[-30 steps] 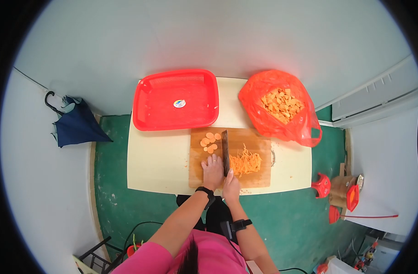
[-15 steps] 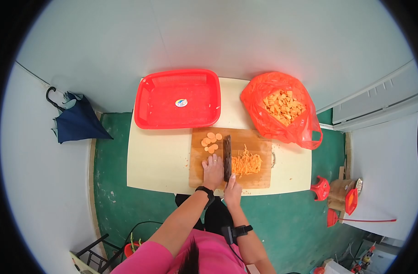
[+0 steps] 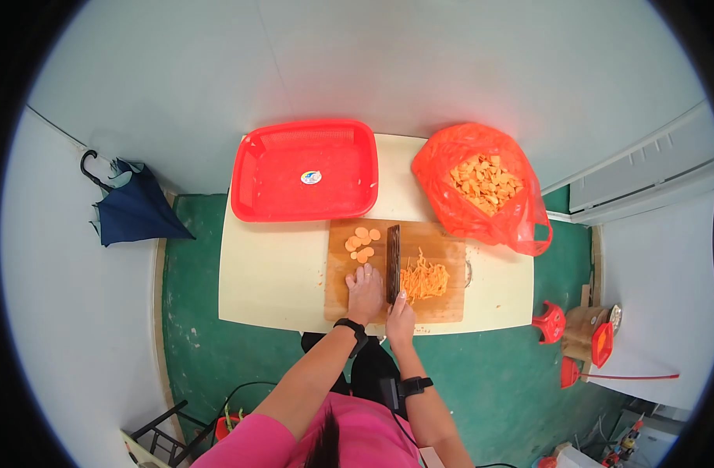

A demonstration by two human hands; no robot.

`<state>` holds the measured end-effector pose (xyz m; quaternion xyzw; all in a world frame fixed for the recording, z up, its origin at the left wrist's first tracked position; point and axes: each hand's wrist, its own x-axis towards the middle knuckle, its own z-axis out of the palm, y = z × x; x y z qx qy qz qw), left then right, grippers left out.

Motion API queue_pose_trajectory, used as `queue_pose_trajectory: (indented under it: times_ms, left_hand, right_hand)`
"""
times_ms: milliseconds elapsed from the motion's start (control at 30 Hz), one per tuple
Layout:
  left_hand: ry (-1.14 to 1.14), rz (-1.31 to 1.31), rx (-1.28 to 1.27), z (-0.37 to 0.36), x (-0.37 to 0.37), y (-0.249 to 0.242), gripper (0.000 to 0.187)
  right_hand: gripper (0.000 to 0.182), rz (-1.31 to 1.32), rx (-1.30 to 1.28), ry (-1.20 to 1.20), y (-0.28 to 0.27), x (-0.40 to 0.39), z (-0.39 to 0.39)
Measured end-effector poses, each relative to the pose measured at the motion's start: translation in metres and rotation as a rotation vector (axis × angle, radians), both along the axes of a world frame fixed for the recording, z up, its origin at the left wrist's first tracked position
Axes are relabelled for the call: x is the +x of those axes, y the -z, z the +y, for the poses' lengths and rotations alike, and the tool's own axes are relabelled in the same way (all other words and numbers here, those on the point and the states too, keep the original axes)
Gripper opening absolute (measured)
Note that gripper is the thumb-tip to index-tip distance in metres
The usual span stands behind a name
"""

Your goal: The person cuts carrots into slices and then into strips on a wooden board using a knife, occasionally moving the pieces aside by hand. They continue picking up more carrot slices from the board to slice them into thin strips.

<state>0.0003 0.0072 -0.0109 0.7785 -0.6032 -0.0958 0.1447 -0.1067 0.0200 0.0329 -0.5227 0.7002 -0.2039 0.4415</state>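
Surface [image 3: 271, 281]: a pale rectangular top standing on a green floor [image 3: 193, 327], carrying every item listed below.

Red tray [image 3: 306, 171]: lies at the far left of the surface, with a small sticker at its centre.

Red plastic bag [image 3: 482, 187]: lies at the far right, mouth open, filled with orange slices.

Wooden cutting board [image 3: 443, 300]: lies at the near edge of the surface, just in front of the tray and the bag.

Left hand [image 3: 365, 292]: rests palm down on the board, fingers narrow and pressed together; what lies beneath them cannot be told.

Right hand [image 3: 401, 312]: sits at the near edge of the board, fingers wrapped around the handle of the knife.

Knife [image 3: 393, 261]: a dark blade running away from the person across the middle of the board, just beside the left hand.

Carrot shreds [image 3: 424, 277]: a loose pile on the board, immediately right of the blade.

Carrot slices [image 3: 361, 243]: a small group of round pieces on the board, left of the blade and beyond the left hand.
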Motion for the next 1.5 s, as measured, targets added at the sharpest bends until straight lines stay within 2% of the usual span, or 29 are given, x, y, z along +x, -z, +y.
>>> queue_pose_trajectory:
  times_ms: [133,200,433,533,733,1033,1200,1300,1500]
  left_hand:
    - [-0.001,-0.009,0.041,0.002,-0.002,0.000,0.018]
    - [0.018,-0.031,0.012,0.001,0.001,0.002,0.019]
    - [0.005,-0.031,-0.053,-0.001,-0.003,0.004,0.016]
    - [0.051,-0.083,-0.103,-0.002,-0.005,0.003,0.016]
    - [0.000,-0.034,-0.089,-0.004,-0.007,0.004,0.017]
    - [0.009,0.078,-0.064,0.000,-0.002,0.001,0.016]
    - [0.035,0.008,-0.032,0.005,-0.005,0.001,0.018]
    - [0.024,-0.036,-0.087,0.003,-0.007,0.003,0.021]
    - [0.014,-0.107,-0.051,0.000,-0.010,0.005,0.025]
  right_hand:
    - [0.068,-0.087,0.100,0.054,-0.001,-0.004,0.009]
    - [0.071,-0.059,0.002,0.023,0.003,-0.003,0.013]
    - [0.070,-0.050,0.078,0.012,-0.008,-0.003,0.014]
    - [0.069,0.001,-0.034,0.029,-0.004,-0.002,0.019]
    - [0.068,-0.007,-0.059,0.054,0.000,-0.003,0.015]
    - [0.069,-0.117,0.051,0.107,0.011,-0.001,0.011]
    - [0.070,-0.168,0.221,0.111,0.003,-0.012,0.006]
    - [0.069,-0.084,0.154,0.057,-0.001,-0.013,0.009]
    - [0.068,-0.099,0.093,0.041,0.003,-0.012,0.017]
